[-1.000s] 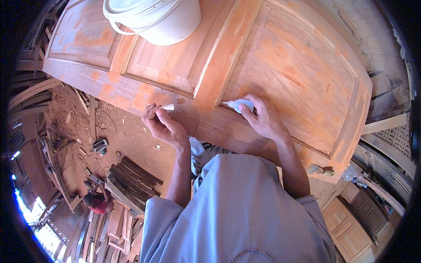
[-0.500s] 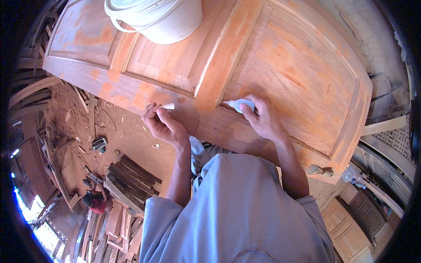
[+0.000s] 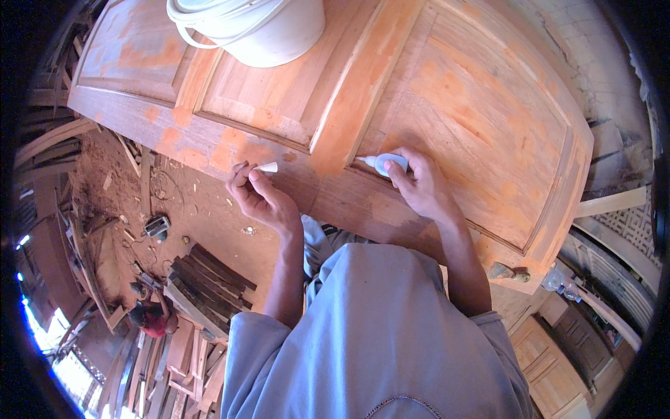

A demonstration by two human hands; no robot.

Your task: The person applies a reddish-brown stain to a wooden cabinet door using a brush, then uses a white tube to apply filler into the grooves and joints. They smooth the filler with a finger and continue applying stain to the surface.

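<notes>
A wooden panel door (image 3: 335,115) lies flat before me, with orange-brown patches over its panels and rails. My right hand (image 3: 422,183) grips a small white glue bottle (image 3: 392,165). Its nozzle points left, at the inner corner of the right panel's moulding; whether the tip touches the wood I cannot tell. Over the door's near edge, my left hand (image 3: 262,199) pinches a small white cone-shaped cap (image 3: 268,167) between thumb and fingers.
On the door's far side stands a white lidded bucket (image 3: 269,31). A stack of dark boards (image 3: 209,283) lies on the dirt floor at left, near a crouching person in red (image 3: 155,320). A plastic bottle (image 3: 560,282) and more panel doors (image 3: 548,359) are at right.
The glue bottle and my right hand have shifted very slightly. My left hand keeps the cap in nearly the same place.
</notes>
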